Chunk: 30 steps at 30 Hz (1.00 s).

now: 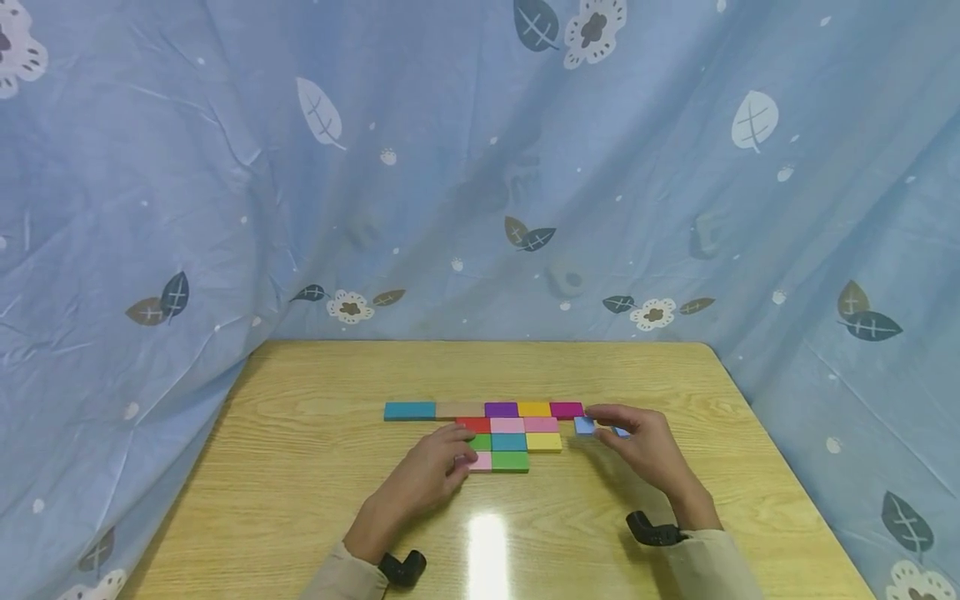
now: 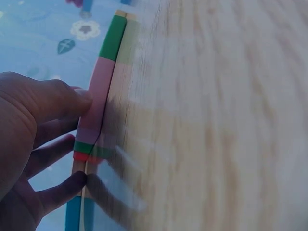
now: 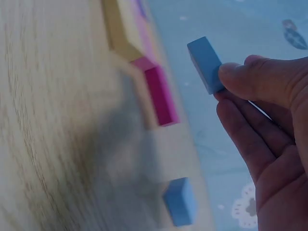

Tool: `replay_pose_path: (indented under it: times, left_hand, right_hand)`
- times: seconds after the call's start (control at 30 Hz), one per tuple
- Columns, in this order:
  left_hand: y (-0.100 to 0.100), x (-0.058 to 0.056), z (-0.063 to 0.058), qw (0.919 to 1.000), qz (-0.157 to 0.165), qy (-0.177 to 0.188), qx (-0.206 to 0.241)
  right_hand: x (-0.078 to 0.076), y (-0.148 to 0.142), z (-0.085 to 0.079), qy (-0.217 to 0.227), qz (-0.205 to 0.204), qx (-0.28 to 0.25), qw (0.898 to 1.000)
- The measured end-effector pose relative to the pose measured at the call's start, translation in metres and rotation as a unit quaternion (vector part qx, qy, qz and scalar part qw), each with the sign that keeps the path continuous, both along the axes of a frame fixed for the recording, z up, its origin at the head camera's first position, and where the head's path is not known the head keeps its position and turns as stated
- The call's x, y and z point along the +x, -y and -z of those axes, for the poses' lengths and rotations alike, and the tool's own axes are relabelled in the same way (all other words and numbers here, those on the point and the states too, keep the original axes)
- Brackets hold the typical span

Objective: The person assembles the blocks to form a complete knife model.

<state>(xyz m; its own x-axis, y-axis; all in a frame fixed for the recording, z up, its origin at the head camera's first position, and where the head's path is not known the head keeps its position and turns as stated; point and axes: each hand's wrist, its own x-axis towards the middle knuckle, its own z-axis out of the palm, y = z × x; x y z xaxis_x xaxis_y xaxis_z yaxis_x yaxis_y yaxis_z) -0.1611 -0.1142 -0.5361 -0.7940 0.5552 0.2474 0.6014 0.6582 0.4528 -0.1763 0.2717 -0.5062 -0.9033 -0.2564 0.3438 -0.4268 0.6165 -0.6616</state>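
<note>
Between the thumb and fingers of my right hand (image 1: pixel 645 446) a light blue block (image 1: pixel 584 426) is pinched; the right wrist view shows this block (image 3: pixel 203 66) above the table. A second light blue block (image 3: pixel 181 202) lies on the table, mostly hidden by the hand in the head view. My left hand (image 1: pixel 427 473) rests at the left side of the coloured block rows, thumb and fingertips touching them with fingers spread. Close to it are a red block (image 1: pixel 474 425), a green block (image 1: pixel 482 442) and a pink block (image 1: pixel 481 461), partly covered by fingers.
The back row holds a long blue block (image 1: pixel 409 411), a tan block (image 1: pixel 460 410), a purple block (image 1: pixel 501 410), an orange block (image 1: pixel 534 409) and a magenta block (image 1: pixel 566 410). Shorter rows sit in front. A patterned curtain (image 1: pixel 435 192) hangs behind the wooden table (image 1: pixel 315 383).
</note>
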Motion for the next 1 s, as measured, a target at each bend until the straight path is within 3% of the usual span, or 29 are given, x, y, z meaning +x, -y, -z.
replay_pose_path:
  times: [0.2,0.57,1.0]
  left_hand:
    - [-0.001,0.001,0.001,0.9999,0.005,-0.005,0.009]
    - [0.001,-0.001,0.001,0.9999,0.006,-0.009,0.012]
    - [0.000,-0.002,0.000,1.0000,-0.001,0.003,0.005]
  right_hand:
    - [-0.015,0.009,0.010,0.028,-0.002,0.039,0.999]
    - [-0.027,0.018,0.010,0.061,-0.008,0.082,0.995]
    - [-0.028,0.022,0.013,0.039,-0.022,0.123,0.991]
